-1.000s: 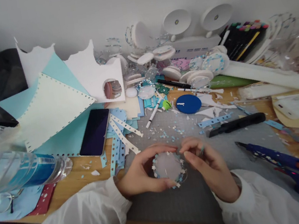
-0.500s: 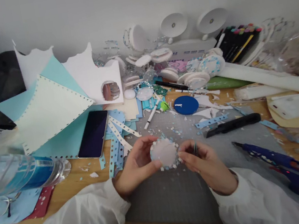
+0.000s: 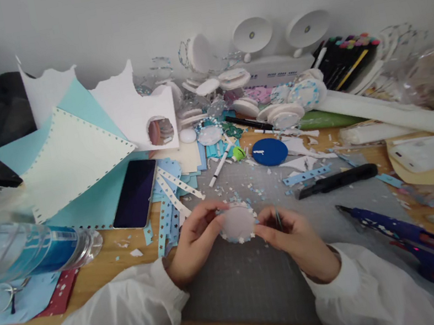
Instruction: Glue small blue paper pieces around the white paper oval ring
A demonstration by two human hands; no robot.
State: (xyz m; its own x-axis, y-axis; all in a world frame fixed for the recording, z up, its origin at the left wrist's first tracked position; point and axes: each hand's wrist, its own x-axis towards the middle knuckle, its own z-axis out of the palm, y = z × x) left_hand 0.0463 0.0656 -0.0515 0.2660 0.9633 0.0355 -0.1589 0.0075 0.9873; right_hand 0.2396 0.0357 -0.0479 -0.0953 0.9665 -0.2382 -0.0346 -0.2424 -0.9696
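Between my two hands, above the grey cutting mat (image 3: 248,291), is a white round disc (image 3: 238,222) edged with small white and light blue star cutouts. My left hand (image 3: 197,239) is closed on its left edge, thumb on the face and fingers behind. The thumb and forefinger of my right hand (image 3: 293,238) pinch together at the disc's right rim. A thin dark tool (image 3: 278,219), probably tweezers, sticks up among the right fingers; most of it is hidden. Tiny star cutouts (image 3: 250,193) lie scattered on the mat behind the disc.
On the right lie a blue glue gun (image 3: 415,239) and a black utility knife (image 3: 338,180). A blue oval lid (image 3: 269,152) is behind the hands. Leftward are a phone (image 3: 135,193), punched paper strips (image 3: 170,193) and a water bottle (image 3: 26,249). Decorated discs (image 3: 227,79) crowd the wall.
The disc has tilted slightly, and my left thumb has shifted up along its left edge. My right hand has moved slightly left, still at the right rim.
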